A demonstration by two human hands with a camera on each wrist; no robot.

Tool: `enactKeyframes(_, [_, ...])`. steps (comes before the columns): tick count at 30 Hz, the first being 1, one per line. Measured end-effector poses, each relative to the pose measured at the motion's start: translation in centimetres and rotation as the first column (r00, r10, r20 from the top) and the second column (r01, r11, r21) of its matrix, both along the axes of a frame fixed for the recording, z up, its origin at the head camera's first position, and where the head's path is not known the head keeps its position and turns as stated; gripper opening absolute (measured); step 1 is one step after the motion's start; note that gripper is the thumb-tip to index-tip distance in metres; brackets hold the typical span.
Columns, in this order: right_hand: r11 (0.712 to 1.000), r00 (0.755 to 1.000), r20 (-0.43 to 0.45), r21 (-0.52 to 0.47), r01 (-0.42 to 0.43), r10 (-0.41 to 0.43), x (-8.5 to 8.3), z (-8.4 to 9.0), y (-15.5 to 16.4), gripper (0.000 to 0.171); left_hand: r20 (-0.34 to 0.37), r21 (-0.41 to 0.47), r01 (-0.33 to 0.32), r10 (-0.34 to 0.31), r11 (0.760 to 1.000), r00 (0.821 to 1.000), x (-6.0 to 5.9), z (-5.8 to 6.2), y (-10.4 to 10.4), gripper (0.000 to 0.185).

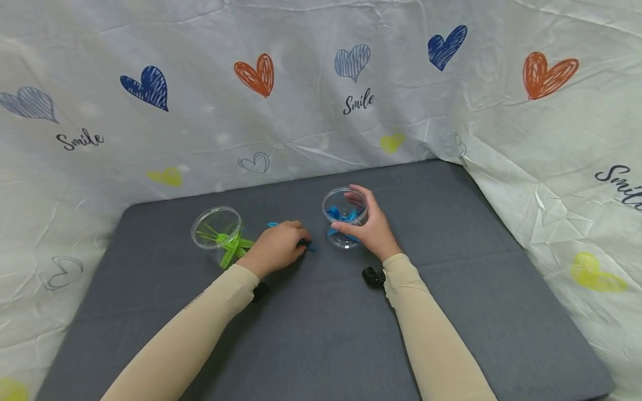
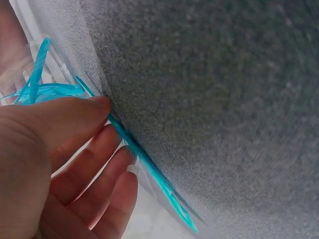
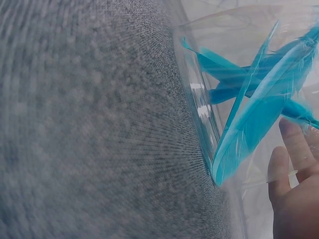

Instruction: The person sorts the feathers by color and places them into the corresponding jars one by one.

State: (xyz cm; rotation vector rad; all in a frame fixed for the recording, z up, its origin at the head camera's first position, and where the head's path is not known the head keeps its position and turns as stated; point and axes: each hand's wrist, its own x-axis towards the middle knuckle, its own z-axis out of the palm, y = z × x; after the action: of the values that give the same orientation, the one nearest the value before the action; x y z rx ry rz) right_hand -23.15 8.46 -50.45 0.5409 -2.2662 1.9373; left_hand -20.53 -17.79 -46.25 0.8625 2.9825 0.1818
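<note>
My left hand [image 1: 281,245] is low over the cloth, pinching a thin blue feather [image 2: 154,172] between thumb and fingers. That feather lies along the tabletop in the left wrist view, and the hand hides most of it in the head view. With my right hand [image 1: 372,225] I grip a clear plastic cup [image 1: 345,243] from its right side, thumb in front and fingers behind. Several blue feathers [image 3: 259,124] lean crosswise inside this cup, which stands upright on the table.
Left of my left hand stands a second clear cup [image 1: 217,209] with bright green feathers [image 1: 232,248] in it. Dark grey cloth covers the table [image 1: 321,334]. Behind it hangs a white sheet [image 1: 301,122] printed with hearts.
</note>
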Motion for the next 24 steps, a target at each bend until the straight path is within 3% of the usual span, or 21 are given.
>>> enactKeyframes(5, [1.000, 1.000, -0.001, 0.003, 0.004, -0.004, -0.01, -0.04, -0.01, 0.093, -0.081, -0.055, 0.062, -0.066, 0.997, 0.995, -0.10, 0.18, 0.04, 0.015])
enactKeyframes(11, [1.000, 1.000, 0.001, 0.003, 0.009, -0.009, 0.01, -0.11, -0.04, 0.095, -0.235, -0.191, 0.155, -0.198, 0.969, 0.951, -0.44, 0.01, 0.48, 0.015])
enactKeyframes(24, [1.000, 1.000, 0.002, 0.006, 0.008, -0.008, -0.02, 0.04, -0.02, 0.097, -0.252, -0.211, 0.157, -0.209, 0.965, 0.945, -0.62, -0.20, 0.93, 0.013])
